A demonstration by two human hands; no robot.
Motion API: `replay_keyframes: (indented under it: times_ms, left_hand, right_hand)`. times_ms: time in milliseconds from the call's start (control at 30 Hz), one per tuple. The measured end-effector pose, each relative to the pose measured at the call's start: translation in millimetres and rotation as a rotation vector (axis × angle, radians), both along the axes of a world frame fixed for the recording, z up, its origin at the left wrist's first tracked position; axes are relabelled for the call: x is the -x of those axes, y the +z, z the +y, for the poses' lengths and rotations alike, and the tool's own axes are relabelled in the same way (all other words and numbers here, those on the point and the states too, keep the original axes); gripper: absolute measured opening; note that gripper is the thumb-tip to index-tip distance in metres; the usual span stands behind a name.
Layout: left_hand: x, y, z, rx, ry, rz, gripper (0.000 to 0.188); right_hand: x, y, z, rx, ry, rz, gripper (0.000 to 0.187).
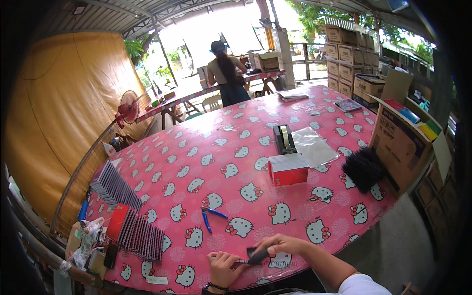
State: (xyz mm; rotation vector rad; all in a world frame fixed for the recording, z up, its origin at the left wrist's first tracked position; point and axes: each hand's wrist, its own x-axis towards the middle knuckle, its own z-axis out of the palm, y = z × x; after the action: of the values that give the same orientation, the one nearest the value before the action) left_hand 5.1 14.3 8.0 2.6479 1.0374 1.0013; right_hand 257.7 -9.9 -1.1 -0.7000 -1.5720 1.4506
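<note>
Close to the table's near edge my left hand (225, 268) is closed, its fingers pressed on a thin dark strip (241, 261) whose kind I cannot make out. Just right of it my right hand (278, 244) grips a black block-like tool (258, 256), its lower end against the strip. From there a spiral coil (282, 264) runs to the right along the tabletop. Blue-handled pliers (210, 218) lie spread on the table ahead of my left hand. Farther off stands a stack of red-covered notebooks (288, 176).
Spiral-bound notebooks (140, 233) and another stack (115, 184) stand left. A tape dispenser (284, 140), plastic sheet (314, 146), black coil pile (364, 169) and open carton (403, 147) are right. Beyond the pink-covered table (206, 177), a person (227, 73) stands at another table.
</note>
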Motion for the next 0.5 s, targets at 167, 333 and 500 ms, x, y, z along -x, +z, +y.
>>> replay_keyframes:
  times_ms: [167, 333, 500]
  left_hand:
    - [5.5, -1.5, -0.4, 0.029, 0.020, 0.025, 0.038]
    - [2.1, 8.0, -4.7, 0.037, 0.084, -0.238, 0.073]
    - [22.8, -28.7, -1.3, 0.605, 0.068, -0.582, 0.084]
  right_hand:
    - [5.9, 18.0, 14.4, 0.159, 0.037, -0.358, 0.046]
    - [8.9, 4.4, 18.6, 0.109, 0.039, -0.303, 0.050]
    - [20.4, 9.8, 14.0, -0.064, 0.109, -0.016, 0.044]
